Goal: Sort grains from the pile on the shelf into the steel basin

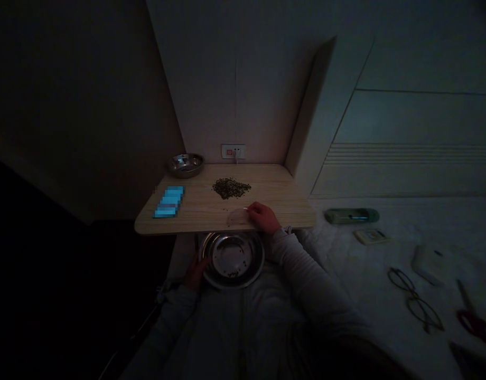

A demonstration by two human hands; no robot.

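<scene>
My left hand (196, 272) grips the left rim of a round stainless steel basin (260, 258), thumb over the edge. The basin is below the table's front edge, over my lap, with a few dark grains inside. Above the table's front edge, my right hand (263, 217) pinches a thin, clear, rounded piece of plastic (238, 216), which lies low over the wood. Whether it touches the surface I cannot tell. Just beyond it, a pile of small dark green beans or grains (230, 188) is spread on the wooden tabletop (199, 206), with a few loose ones nearer me.
A smaller steel bowl (186, 165) stands at the back left, and a lit phone (169, 201) lies before it. A wall socket (233, 151) holds a plug. On the white bed at right are a green bottle-like case (352, 216), glasses (415, 301) and red-handled scissors (475, 322).
</scene>
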